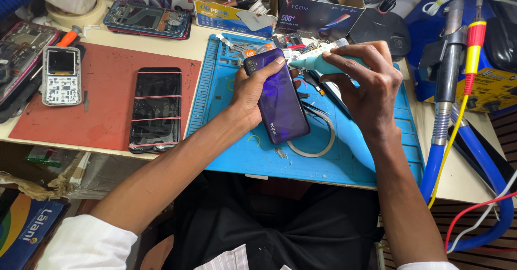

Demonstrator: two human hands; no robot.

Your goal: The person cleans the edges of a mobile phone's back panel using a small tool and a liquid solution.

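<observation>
My left hand (253,89) grips a purple smartphone (280,105) by its upper left edge, back cover facing up, tilted over the blue work mat (215,108). My right hand (369,84) holds a light teal pen-shaped tool (318,61), its white tip touching the phone's top right corner. A thin white ring (318,149) of tape or gasket lies on the mat under the phone's lower end.
A black phone screen (156,108) lies on a red mat (102,87), a small opened phone (61,76) to its left. Open cardboard boxes (237,6) of parts stand at the back. Blue hoses (439,157) and a red-yellow tool (474,43) crowd the right edge.
</observation>
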